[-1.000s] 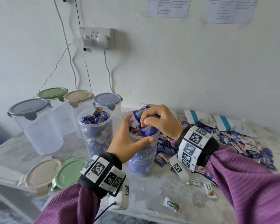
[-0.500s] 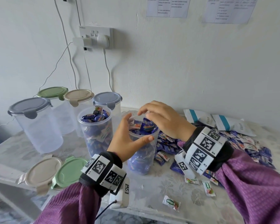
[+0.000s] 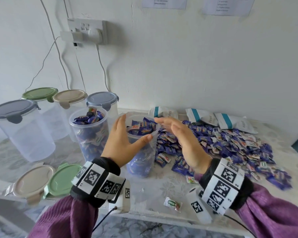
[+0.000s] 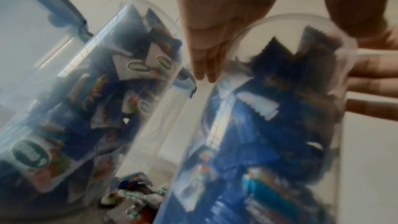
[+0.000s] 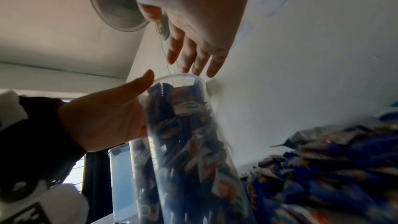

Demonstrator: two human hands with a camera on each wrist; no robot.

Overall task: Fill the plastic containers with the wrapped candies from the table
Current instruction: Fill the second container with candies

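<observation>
My left hand point(image 3: 122, 140) holds a clear plastic container point(image 3: 141, 160) at the table's middle, thumb across the front below the rim and fingers behind it. Blue wrapped candies fill it up to the rim point(image 4: 269, 125). Just right of the rim my right hand point(image 3: 181, 136) is flat, fingers straight, and holds nothing; the right wrist view shows the same hand point(image 5: 193, 40) above the container point(image 5: 189, 142). A second candy-filled container point(image 3: 91, 134) stands to the left. A wide pile of candies point(image 3: 230, 145) covers the table's right half.
Several lidded empty containers point(image 3: 21, 131) stand at the back left. A beige lid point(image 3: 33, 181) and a green lid point(image 3: 64, 179) lie at the front left edge. White packets point(image 3: 230, 121) lean by the wall. A loose candy point(image 3: 173, 204) lies near the front edge.
My right hand let its candies go into the container, then drew back to the right and flattened out beside the rim. The left hand kept hold of the container.
</observation>
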